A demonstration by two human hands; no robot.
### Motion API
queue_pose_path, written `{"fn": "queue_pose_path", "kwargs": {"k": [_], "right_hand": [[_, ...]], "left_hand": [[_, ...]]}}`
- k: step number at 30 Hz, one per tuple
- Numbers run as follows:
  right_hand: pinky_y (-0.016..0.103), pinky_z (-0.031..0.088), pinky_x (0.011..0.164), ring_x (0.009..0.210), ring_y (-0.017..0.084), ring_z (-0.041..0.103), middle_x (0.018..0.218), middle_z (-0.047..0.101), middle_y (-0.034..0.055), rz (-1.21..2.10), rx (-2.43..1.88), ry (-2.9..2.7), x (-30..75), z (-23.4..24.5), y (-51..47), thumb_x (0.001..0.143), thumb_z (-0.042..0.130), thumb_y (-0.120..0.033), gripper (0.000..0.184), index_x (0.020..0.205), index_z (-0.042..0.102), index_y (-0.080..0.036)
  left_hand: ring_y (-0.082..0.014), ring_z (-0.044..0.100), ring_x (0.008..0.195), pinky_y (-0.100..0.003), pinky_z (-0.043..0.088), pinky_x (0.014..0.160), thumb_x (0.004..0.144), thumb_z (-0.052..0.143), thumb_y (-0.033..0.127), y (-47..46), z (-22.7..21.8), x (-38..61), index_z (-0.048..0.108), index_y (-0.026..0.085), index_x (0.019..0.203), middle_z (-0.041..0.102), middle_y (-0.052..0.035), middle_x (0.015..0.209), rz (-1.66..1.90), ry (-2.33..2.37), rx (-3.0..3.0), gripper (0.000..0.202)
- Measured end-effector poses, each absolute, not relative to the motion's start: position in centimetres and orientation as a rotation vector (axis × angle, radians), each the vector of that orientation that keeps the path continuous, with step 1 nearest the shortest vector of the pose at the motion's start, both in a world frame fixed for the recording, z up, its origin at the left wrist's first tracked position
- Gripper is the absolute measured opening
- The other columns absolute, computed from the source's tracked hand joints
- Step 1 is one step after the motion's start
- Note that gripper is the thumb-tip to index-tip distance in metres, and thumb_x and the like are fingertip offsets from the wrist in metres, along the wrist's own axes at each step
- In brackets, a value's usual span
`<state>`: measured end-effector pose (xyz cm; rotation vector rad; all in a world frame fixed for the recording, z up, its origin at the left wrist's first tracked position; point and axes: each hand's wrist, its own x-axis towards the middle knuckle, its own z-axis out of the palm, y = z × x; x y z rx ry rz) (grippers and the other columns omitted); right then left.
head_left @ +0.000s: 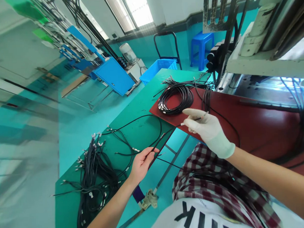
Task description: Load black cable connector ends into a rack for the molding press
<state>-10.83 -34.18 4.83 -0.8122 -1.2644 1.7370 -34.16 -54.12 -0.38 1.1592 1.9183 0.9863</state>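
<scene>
A thin black cable (171, 130) with small white labels runs between my two hands, above the gap at the table edges. My left hand (143, 161), bare, pinches it between thumb and fingers. Gloved in white, my right hand (205, 126) grips the cable near its end, close to a white tag. Just beyond the right hand lies a coiled bundle of black cables (176, 99) with white labels, on the red board (245, 123). To the left of my left hand, loose cables cross the green table (132, 128).
A big heap of black cables (99, 176) covers the green table's near left. At the right stands a machine (268, 63) with more cables (303, 117) beside it. Past the table are a blue crate (157, 68), a blue stool (202, 48) and a hand cart (167, 46).
</scene>
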Motion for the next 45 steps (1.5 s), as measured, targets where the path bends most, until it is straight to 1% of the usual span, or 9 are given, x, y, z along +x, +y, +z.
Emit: {"fn": "queue_pose_path", "kwargs": {"k": [7, 13, 18, 23, 27, 31, 37, 41, 45], "right_hand": [[0.016, 0.053, 0.062, 0.08, 0.011, 0.067, 0.096, 0.067, 0.0027, 1.879, -0.733, -0.934, -7.9, 4.8, -33.2, 0.08, 0.08, -0.041, 0.026, 0.096, 0.073, -0.021], [0.016, 0.054, 0.078, 0.09, 0.011, 0.064, 0.104, 0.068, 0.006, 1.956, -0.711, -1.115, -5.5, 4.2, -32.9, 0.085, 0.075, -0.037, 0.027, 0.107, 0.076, -0.021], [0.013, 0.05, 0.069, 0.078, 0.006, 0.059, 0.098, 0.067, 0.0038, 2.058, -0.723, -1.174, -4.9, 4.2, -32.9, 0.086, 0.075, -0.038, 0.024, 0.104, 0.077, -0.023], [0.012, 0.047, 0.061, 0.07, 0.006, 0.057, 0.087, 0.067, 0.0041, 2.061, -0.873, -1.208, -4.6, 4.7, -33.5, 0.081, 0.078, -0.044, 0.03, 0.101, 0.078, -0.022], [0.014, 0.048, 0.06, 0.07, 0.008, 0.061, 0.09, 0.07, 0.0051, 2.093, -0.936, -1.175, -4.1, 4.6, -34.0, 0.077, 0.082, -0.043, 0.033, 0.103, 0.077, -0.022], [0.018, 0.051, 0.062, 0.072, 0.01, 0.064, 0.09, 0.072, 0.0064, 2.057, -0.932, -1.201, -3.5, 4.4, -34.5, 0.076, 0.083, -0.041, 0.034, 0.103, 0.077, -0.021], [0.023, 0.058, 0.073, 0.081, 0.015, 0.069, 0.104, 0.073, 0.0087, 1.948, -0.961, -1.312, -3.2, 3.7, -34.9, 0.078, 0.081, -0.041, 0.036, 0.108, 0.076, -0.021], [0.027, 0.058, 0.077, 0.084, 0.017, 0.071, 0.1, 0.074, 0.0041, 1.697, -0.991, -1.504, -3.2, 3.2, -35.2, 0.083, 0.077, -0.041, 0.025, 0.103, 0.077, -0.025], [0.027, 0.053, 0.09, 0.096, 0.015, 0.068, 0.106, 0.073, -0.0002, 0.907, -0.774, -1.956, -3.0, 3.1, -35.5, 0.09, 0.069, -0.024, 0.014, 0.102, 0.075, -0.027]], "left_hand": [[-0.0116, 0.056, 0.066, -0.022, 0.044, 0.061, 0.095, 0.055, 0.041, -54.2, -0.5, -34.0, 0.072, 0.016, 0.111, 0.069, -0.0041, 0.081, 1.053, 2.086, 1.284, 0.035], [-0.0117, 0.059, 0.078, -0.023, 0.048, 0.074, 0.094, 0.058, 0.038, -52.9, 0.9, -33.3, 0.067, 0.015, 0.112, 0.068, -0.0059, 0.097, 0.908, 1.983, 1.33, 0.03], [-0.0096, 0.052, 0.075, -0.022, 0.045, 0.073, 0.092, 0.063, 0.04, -48.7, 4.6, -32.2, 0.052, 0.019, 0.131, 0.055, 0.0011, 0.083, 0.773, 1.676, 1.423, 0.046], [-0.01, 0.055, 0.082, -0.023, 0.048, 0.078, 0.092, 0.064, 0.038, -43.6, 6.7, -30.1, 0.054, 0.019, 0.133, 0.063, -0.0044, 0.1, 0.788, 1.496, 1.654, 0.046], [-0.0129, 0.065, 0.097, -0.024, 0.051, 0.09, 0.096, 0.058, 0.033, -41.3, 7.0, -27.5, 0.062, 0.017, 0.126, 0.069, -0.0088, 0.116, 0.831, 1.344, 1.878, 0.033], [-0.0122, 0.07, 0.094, -0.022, 0.053, 0.086, 0.098, 0.055, 0.027, -40.7, 6.5, -26.1, 0.07, 0.016, 0.112, 0.075, -0.0074, 0.105, 0.95, 1.362, 2.052, 0.023], [-0.012, 0.069, 0.087, -0.024, 0.053, 0.079, 0.09, 0.065, 0.016, -41.2, 5.6, -26.2, 0.068, 0.018, 0.111, 0.076, -0.0045, 0.098, 1.189, 1.496, 2.569, 0.021], [-0.0128, 0.068, 0.079, -0.026, 0.046, 0.068, 0.087, 0.067, 0.013, -41.6, 5.1, -26.4, 0.064, 0.019, 0.116, 0.075, -0.0039, 0.093, 1.169, 1.55, 2.878, 0.03], [-0.0134, 0.069, 0.08, -0.027, 0.045, 0.068, 0.088, 0.065, 0.014, -41.9, 5.0, -26.3, 0.062, 0.019, 0.119, 0.075, -0.0042, 0.092, 1.21, 1.564, 2.941, 0.031]]}}
